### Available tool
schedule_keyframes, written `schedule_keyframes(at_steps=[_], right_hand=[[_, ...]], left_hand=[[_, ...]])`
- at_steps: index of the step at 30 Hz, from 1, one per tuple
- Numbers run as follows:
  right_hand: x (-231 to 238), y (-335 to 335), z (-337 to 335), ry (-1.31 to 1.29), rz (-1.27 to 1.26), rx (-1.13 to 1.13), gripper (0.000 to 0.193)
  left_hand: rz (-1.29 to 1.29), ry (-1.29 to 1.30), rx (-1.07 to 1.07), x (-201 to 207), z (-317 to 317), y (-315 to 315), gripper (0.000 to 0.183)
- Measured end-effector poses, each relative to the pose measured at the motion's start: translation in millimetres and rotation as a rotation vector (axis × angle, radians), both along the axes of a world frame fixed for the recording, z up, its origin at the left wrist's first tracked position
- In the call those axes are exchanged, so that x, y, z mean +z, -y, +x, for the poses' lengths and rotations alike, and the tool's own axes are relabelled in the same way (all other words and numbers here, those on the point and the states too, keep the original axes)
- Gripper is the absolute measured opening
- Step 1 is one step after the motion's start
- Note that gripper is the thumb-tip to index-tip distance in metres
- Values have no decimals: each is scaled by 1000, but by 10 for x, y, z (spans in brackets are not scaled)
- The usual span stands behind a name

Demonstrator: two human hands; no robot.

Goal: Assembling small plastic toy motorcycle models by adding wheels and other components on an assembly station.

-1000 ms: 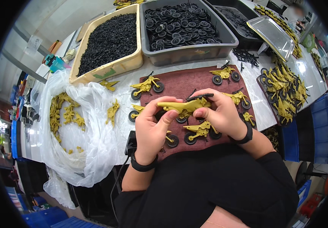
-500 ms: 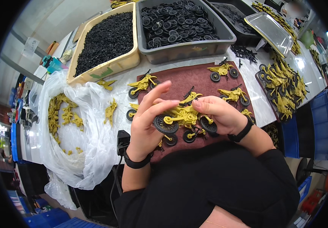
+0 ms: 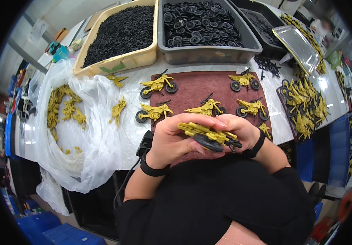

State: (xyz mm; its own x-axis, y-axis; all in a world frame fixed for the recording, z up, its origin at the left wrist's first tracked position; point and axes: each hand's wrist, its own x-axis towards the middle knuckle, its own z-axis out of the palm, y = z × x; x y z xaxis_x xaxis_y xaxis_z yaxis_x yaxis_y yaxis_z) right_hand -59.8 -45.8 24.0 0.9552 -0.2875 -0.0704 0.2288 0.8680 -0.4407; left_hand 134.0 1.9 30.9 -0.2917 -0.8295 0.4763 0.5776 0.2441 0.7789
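Between both hands, above the front of a dark red cloth mat (image 3: 202,86), is a yellow toy motorcycle (image 3: 200,130) with black wheels, turned so one tyre's tread faces me. My left hand (image 3: 169,141) is closed round its left end, fingers over the top and thumb below by the wheel. Closed on the right end, by a black part, is my right hand (image 3: 244,130); some of its fingers are hidden behind the toy. Several more yellow motorcycles (image 3: 159,83) stand on the mat, one (image 3: 205,108) just beyond my hands.
A cream bin (image 3: 116,67) of small black parts and a grey bin (image 3: 210,55) of black wheels stand at the back. On the left, a clear plastic bag (image 3: 96,163) contains yellow parts; a loose yellow body (image 3: 118,111) lies beside it. Finished-looking motorcycles (image 3: 304,102) are heaped right.
The held motorcycle has been tipped from a side-on view to a tread-on one and sits slightly lower. My left fingers, raised before, now wrap over it. The view has shifted a little.
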Motion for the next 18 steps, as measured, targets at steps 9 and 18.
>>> schedule_keyframes(at_steps=[9,18], right_hand=[[-142,-1,-16,128,26,16,40],[-120,-35,-31,109,10,45,41]], left_hand=[[-5,135,100,141,-89,-98,35],[-120,259,88,165,-64,-88,16]])
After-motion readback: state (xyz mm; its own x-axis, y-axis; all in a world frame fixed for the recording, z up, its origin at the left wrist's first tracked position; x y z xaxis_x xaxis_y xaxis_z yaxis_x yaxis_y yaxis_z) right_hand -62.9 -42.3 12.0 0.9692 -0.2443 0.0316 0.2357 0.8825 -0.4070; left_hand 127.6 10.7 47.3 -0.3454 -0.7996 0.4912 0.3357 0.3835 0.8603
